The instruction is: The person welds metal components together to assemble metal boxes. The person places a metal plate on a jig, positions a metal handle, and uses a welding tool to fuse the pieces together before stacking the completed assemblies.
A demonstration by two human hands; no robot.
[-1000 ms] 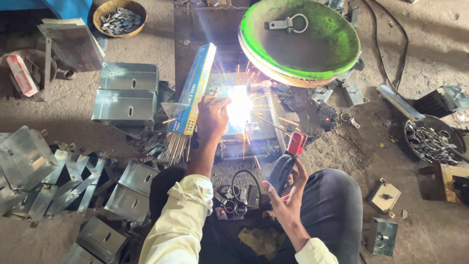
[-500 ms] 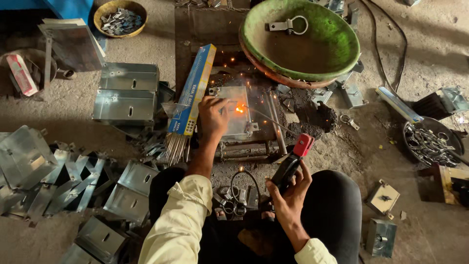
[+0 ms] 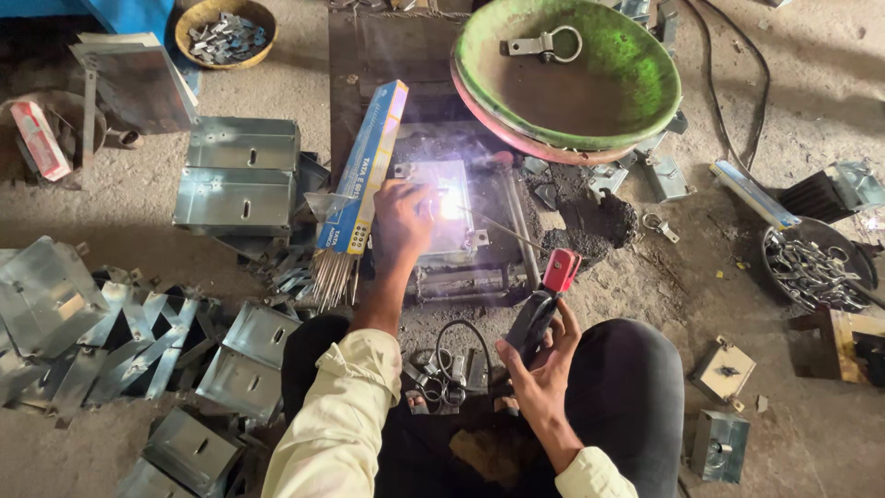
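Two hands at work around one landmark, the flat metal box (image 3: 441, 214) under a bright weld arc on the floor.
Green basin (image 3: 590, 69): beyond the box, to its right, a ring fitting inside.
Stacked metal boxes (image 3: 235, 180): left of the box.
Blue electrode pack (image 3: 364, 171): just beside its left edge, rods spilling out.
Left hand (image 3: 403, 219): pressed flat on the box, grip spread.
Right hand (image 3: 542, 364): nearer than the box, grip closed around the electrode holder (image 3: 546, 300), whose thin rod reaches to the arc.
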